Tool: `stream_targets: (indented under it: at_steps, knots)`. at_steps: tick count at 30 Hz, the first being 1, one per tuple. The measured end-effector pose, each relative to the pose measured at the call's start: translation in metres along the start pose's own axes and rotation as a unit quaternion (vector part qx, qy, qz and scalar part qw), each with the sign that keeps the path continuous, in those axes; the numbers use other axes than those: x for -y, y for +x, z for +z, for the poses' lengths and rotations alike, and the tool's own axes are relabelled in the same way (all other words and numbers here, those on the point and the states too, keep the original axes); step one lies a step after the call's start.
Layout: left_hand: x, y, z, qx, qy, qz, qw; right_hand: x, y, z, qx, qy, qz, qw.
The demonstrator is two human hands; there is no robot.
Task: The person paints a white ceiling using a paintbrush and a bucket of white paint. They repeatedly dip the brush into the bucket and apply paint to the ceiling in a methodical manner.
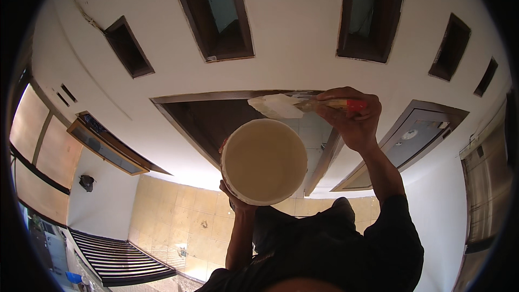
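Note:
A round bucket (230, 188) of pale, cream-coloured paint (264, 162) is held up in front of my body. My left hand (238, 201) grips its lower left side, with most of the fingers hidden behind the bucket. Above and to the right, my right hand (358, 118) is closed round the handle of a wide paintbrush (278, 106). The handle has a red end, and the bristles point left, coated in whitish paint. They are just above the bucket's far rim, in front of the dark top of a doorway (213, 121).
A pale wall (297, 32) ahead has several dark-framed openings (216, 16). Right of the doorway is a framed window (416, 135); a wooden-framed one (108, 148) sits at left. Below lie beige floor tiles (184, 216), with a black slatted railing (119, 257) at lower left.

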State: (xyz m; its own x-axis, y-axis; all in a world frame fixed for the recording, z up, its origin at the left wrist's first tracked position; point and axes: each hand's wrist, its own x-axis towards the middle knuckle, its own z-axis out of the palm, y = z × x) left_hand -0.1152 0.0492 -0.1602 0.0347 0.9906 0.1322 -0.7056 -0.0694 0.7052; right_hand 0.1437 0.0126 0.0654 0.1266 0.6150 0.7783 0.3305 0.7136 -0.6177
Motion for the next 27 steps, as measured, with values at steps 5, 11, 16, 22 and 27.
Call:
stream_targets:
  at_steps: [5,11,16,22,27]
  knots:
    - [0.002,0.0,-0.005,-0.003,-0.013,-0.008,1.0,-0.043,0.021,0.006,-0.15,0.089,0.065,0.982]
    - [-0.003,-0.001,-0.011,-0.012,-0.01,-0.005,1.0,-0.108,0.062,0.044,-0.214,0.146,0.037,0.965]
    - [-0.006,0.0,-0.002,0.0,-0.001,-0.004,1.0,-0.127,0.078,0.047,-0.25,0.123,0.014,0.96]
    - [-0.009,0.011,0.01,0.008,-0.005,0.005,1.0,-0.113,0.057,-0.002,-0.335,0.026,0.002,0.942]
    - [-0.005,0.016,0.011,0.02,-0.017,-0.01,1.0,-0.086,0.043,-0.011,-0.345,0.049,-0.02,0.937]
